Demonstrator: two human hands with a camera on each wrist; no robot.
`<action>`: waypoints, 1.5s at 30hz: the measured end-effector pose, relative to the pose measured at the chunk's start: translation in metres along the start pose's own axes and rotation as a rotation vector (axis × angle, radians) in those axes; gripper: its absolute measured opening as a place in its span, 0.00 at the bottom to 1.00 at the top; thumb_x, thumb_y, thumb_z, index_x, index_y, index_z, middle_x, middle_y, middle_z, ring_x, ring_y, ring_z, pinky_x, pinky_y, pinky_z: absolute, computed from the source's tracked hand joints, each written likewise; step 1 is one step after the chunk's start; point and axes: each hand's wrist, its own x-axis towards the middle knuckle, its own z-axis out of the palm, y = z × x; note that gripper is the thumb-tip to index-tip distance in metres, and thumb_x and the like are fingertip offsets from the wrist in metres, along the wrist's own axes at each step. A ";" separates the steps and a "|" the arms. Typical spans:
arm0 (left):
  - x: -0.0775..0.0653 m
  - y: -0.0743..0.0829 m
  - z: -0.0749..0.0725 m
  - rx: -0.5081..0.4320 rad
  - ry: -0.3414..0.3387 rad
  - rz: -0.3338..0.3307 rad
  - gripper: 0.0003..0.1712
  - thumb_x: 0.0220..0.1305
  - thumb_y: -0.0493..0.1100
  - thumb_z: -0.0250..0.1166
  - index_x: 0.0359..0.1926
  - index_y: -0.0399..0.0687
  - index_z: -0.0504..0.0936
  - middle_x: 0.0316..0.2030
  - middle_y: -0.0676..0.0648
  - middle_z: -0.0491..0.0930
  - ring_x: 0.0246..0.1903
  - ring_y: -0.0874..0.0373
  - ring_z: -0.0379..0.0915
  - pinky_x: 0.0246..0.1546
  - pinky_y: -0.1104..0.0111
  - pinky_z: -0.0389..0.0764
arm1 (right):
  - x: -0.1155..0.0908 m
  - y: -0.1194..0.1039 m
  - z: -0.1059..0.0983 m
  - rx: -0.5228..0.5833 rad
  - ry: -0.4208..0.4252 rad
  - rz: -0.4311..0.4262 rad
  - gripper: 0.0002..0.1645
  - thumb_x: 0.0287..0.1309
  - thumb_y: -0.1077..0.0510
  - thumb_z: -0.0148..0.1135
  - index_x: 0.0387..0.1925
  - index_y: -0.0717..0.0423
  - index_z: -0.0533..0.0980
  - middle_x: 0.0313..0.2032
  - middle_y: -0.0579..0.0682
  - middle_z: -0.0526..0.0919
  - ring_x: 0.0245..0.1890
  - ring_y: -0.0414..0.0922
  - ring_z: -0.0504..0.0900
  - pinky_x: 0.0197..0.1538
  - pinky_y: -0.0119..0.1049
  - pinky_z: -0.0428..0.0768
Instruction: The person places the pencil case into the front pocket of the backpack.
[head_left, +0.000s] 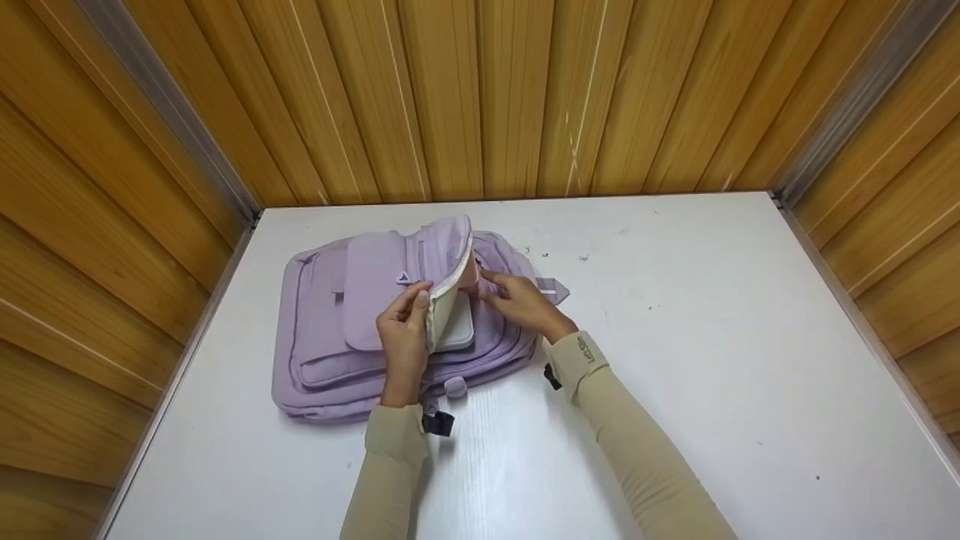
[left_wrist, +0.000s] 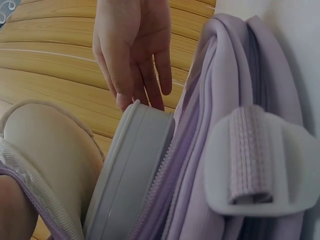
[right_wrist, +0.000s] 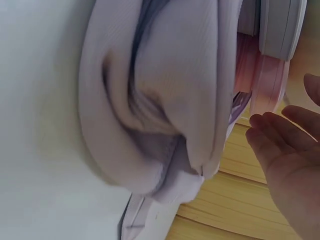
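A lilac backpack (head_left: 319, 322) lies flat on the white table. My left hand (head_left: 403, 334) pinches the edge of its lifted front flap (head_left: 448, 244), whose cream lining shows. Under the flap, a light grey case (left_wrist: 131, 167) with rounded edges sticks up out of the zipped opening. Beside it, a pink case (right_wrist: 267, 82) also protrudes. My right hand (head_left: 525, 304) is at the opening's right side, fingers extended toward the cases. In the right wrist view its fingertips (right_wrist: 257, 122) are right by the pink case, and nothing is gripped.
The white table (head_left: 712, 337) reaches out to the right and in front of the bag. Wood-patterned panels (head_left: 517, 97) rise behind and at both sides. A strap end (head_left: 553, 291) sticks out at the bag's right. A pale buckle (left_wrist: 295, 165) sits on its near side.
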 end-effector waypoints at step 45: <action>-0.028 -0.029 0.008 0.913 -0.684 0.760 0.10 0.60 0.40 0.68 0.41 0.41 0.86 0.49 0.42 0.81 0.52 0.48 0.76 0.58 0.62 0.76 | -0.080 0.049 -0.070 -0.214 0.147 0.290 0.33 0.72 0.43 0.44 0.71 0.55 0.59 0.71 0.57 0.60 0.72 0.58 0.56 0.73 0.53 0.54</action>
